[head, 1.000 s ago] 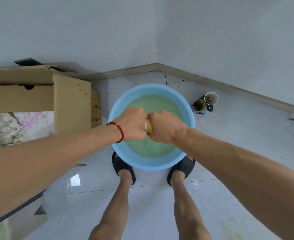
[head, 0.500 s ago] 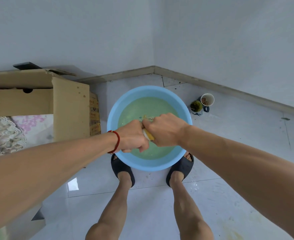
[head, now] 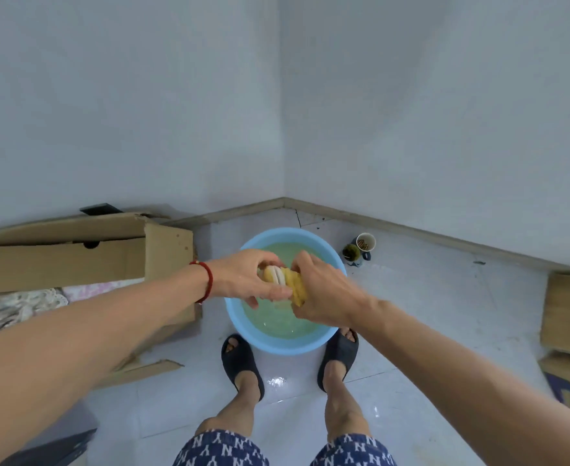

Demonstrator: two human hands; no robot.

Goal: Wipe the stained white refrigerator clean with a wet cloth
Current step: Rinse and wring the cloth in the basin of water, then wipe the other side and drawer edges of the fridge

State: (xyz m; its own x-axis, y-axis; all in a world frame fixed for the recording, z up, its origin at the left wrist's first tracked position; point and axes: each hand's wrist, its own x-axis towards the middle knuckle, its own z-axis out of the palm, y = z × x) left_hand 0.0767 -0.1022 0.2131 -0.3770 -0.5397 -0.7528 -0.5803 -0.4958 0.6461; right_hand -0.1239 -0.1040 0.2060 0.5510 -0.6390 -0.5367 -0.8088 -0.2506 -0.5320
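Pale walls meet at a bare corner, and on the white tiled floor (head: 428, 314) below it sits my blue basin (head: 313, 346) of greenish water, placed just in front of my feet so that anything I squeeze out drops back into it.

My left hand (head: 243, 280) and right hand (head: 327, 294) meet above the water, each grip clamped on one end of the yellow and white cloth (head: 281, 280), which is bunched into a short roll between them. I hold it over the basin, clear of the water, and the opposed grips suggest I am wringing it so that it is damp, not dripping.

No refrigerator shows from the head camera, so the wiping itself looks not yet begun; the cloth must be carried to it.

A red bracelet (head: 206, 280) circles my left wrist. An open cardboard box (head: 108, 260) stands to the left of the basin, and two small cups (head: 361, 248) sit near the skirting to its right.
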